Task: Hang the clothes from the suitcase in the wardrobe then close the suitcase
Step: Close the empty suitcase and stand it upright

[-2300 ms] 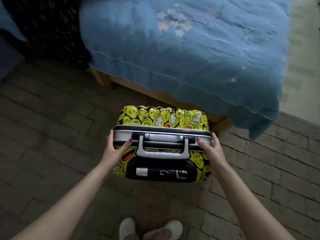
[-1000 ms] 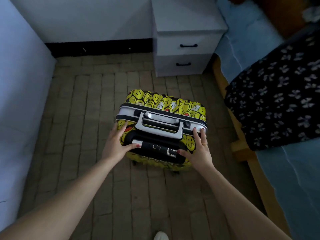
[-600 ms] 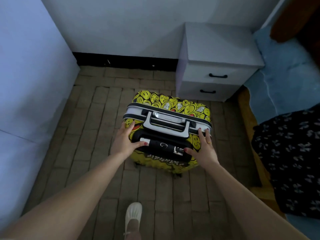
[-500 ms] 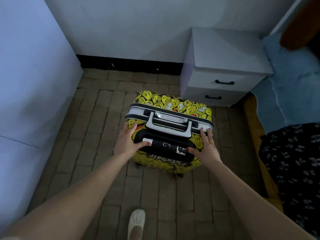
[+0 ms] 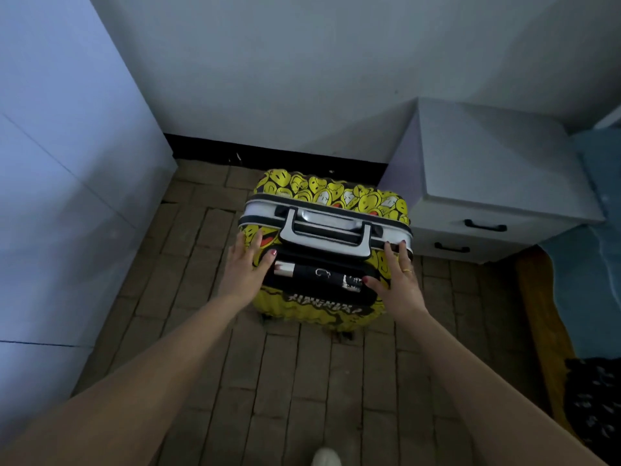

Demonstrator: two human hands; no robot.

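- Left hand (image 5: 244, 273): fingers (image 5: 254, 238) straight and spread, palm flat against the left side of the suitcase (image 5: 327, 250) near its top; thumb lies across the near edge. Nothing is curled round or pinched.
- Right hand (image 5: 396, 280): fingers (image 5: 391, 252) likewise extended, tips reaching the silver frame band at the suitcase's right top corner; thumb touches the end of the black retracted pull-handle housing (image 5: 319, 277). A ring shows on one finger.
- Suitcase: yellow smiley print, standing upright on the brick floor (image 5: 285, 381), centre of the frame, lid shut, silver carry handle (image 5: 326, 233) on top, untouched.
- Surroundings: white nightstand (image 5: 497, 183) just right of the suitcase, upper right; pale panel surface (image 5: 67, 196) at the left, possibly the wardrobe, cannot confirm. Bed edge with blue cover (image 5: 591, 290) at the far right.
- Step in hand (judgement): suitcase appears closed and stood up, both palms steadying or nudging it toward the wall corner; task looks nearly complete.
- Next move (judgement): even pressure from both sides so it does not roll or tip, then release. Whether the latches are fastened cannot be seen.
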